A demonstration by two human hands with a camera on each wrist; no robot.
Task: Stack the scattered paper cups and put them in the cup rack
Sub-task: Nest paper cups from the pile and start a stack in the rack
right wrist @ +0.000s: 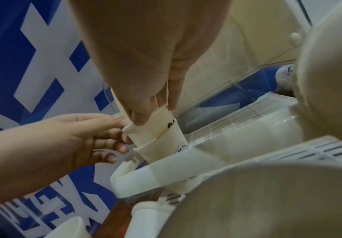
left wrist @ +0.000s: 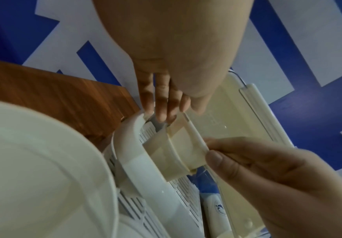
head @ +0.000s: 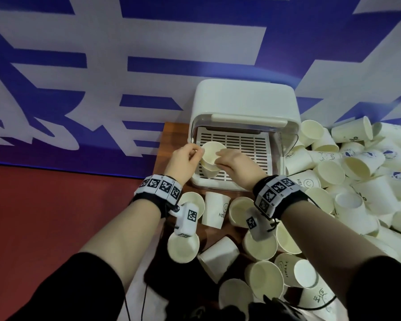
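A short stack of cream paper cups [head: 210,169] stands mouth-up at the front left of the slatted tray [head: 248,144] inside the white cup rack [head: 243,100], whose lid is raised. My left hand [head: 198,154] pinches the upper cup's rim from the left. My right hand [head: 219,158] pinches the same rim from the right, thumb outside and fingers inside. In the right wrist view the upper cup [right wrist: 145,128] sits partly nested in the lower cup [right wrist: 163,148]. The left wrist view shows the stack [left wrist: 176,154] and my right thumb [left wrist: 214,159] on its rim.
Several loose cups [head: 215,212] lie upright and tipped on the wooden table [head: 171,140] in front of the rack. A large heap of cups [head: 357,163] fills the right side. A blue-and-white banner wall stands behind; red floor [head: 44,205] lies to the left.
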